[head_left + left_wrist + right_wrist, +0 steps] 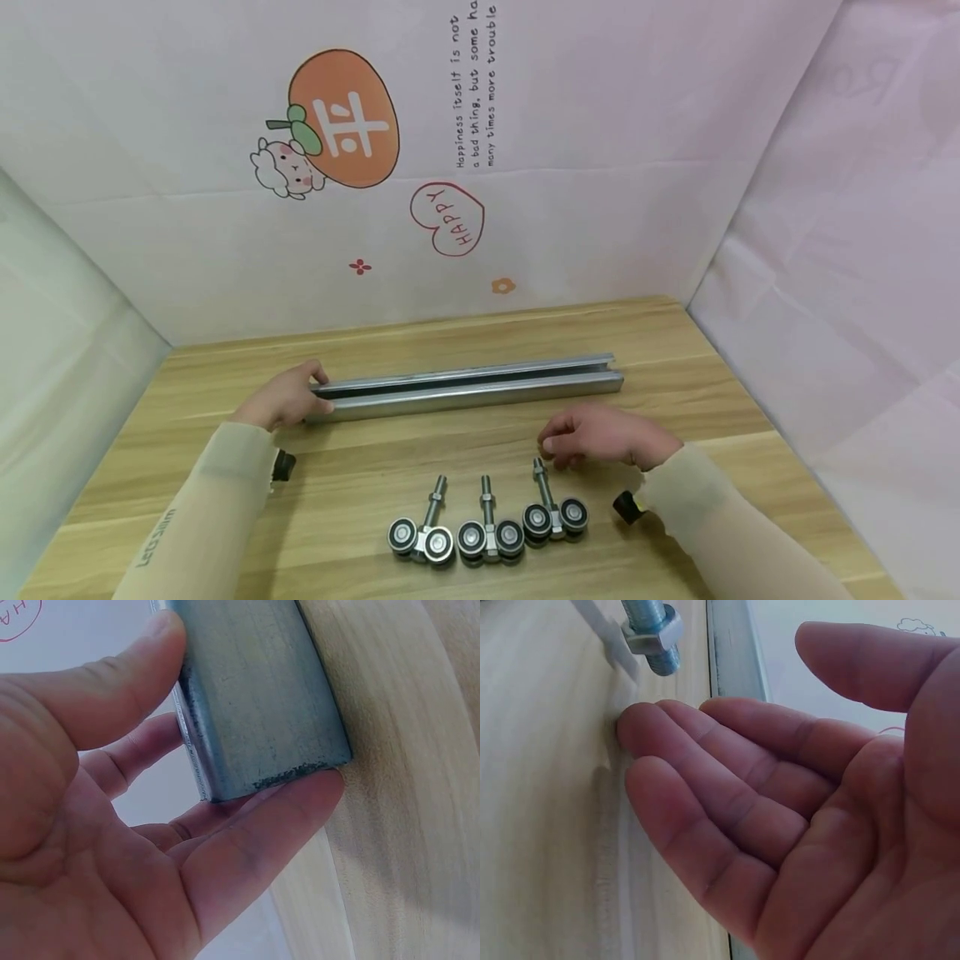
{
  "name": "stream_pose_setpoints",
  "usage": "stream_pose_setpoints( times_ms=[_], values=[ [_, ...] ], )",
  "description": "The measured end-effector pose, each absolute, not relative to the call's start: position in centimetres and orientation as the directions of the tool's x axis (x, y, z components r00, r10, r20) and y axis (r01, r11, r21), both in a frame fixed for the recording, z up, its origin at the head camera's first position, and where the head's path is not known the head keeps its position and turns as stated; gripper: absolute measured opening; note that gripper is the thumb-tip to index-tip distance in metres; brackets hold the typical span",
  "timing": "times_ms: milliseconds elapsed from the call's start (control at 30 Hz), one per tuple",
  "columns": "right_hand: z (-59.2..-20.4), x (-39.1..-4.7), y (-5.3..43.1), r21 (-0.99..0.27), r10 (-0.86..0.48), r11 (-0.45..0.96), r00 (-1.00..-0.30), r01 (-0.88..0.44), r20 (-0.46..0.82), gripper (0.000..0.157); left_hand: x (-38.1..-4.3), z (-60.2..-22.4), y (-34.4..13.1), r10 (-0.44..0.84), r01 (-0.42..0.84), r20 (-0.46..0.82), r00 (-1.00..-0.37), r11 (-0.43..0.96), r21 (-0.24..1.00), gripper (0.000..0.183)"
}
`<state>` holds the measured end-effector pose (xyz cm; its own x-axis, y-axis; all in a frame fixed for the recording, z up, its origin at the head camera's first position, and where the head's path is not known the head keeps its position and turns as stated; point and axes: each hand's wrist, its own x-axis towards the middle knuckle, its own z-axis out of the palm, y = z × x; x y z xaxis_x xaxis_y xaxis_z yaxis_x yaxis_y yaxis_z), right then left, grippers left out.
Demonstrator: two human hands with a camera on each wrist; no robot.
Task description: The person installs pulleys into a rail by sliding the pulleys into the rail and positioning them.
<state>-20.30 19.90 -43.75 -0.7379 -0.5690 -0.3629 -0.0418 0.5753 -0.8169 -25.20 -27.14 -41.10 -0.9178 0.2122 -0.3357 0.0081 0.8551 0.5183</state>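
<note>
A grey metal channel rail (480,402) lies lengthwise on the wooden table, its slot facing up. My left hand (288,398) grips the rail's left end; in the left wrist view the thumb lies on one edge of the rail (259,690) and the fingers reach around its end. Hovering in front of the rail's right part, my right hand (606,435) holds nothing, fingers loosely bent. Closest to it is a twin-wheel trolley roller (555,518), whose threaded bolt (646,613) with a nut points toward the fingertips in the right wrist view.
Two more trolley rollers, a middle one (491,540) and a left one (422,540), lie in a row at the front of the wooden table (352,467). White printed cloth (570,150) hangs behind the table and along both sides.
</note>
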Motion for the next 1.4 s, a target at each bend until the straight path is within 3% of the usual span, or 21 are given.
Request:
stream_pose_setpoints(
  times_ms=[367,733,1400],
  values=[
    [-44.2,-20.0,19.6,-0.821,-0.583,0.569,-0.730,-0.054,-0.356,0.021,-25.3,-40.9,-27.0,0.214,0.006,-0.342,-0.915,0.855,0.519,0.046],
    [-45.1,-19.6,19.2,-0.839,-0.570,0.542,-0.719,0.035,-0.399,0.022,-25.3,-41.1,-27.1,0.208,0.002,-0.343,-0.916,0.857,0.515,0.045],
    [-44.9,-19.1,18.7,-0.834,-0.551,0.550,-0.734,0.038,-0.397,0.022,-25.3,-41.2,-27.2,0.207,0.011,-0.329,-0.922,0.860,0.510,0.046]
  ],
)
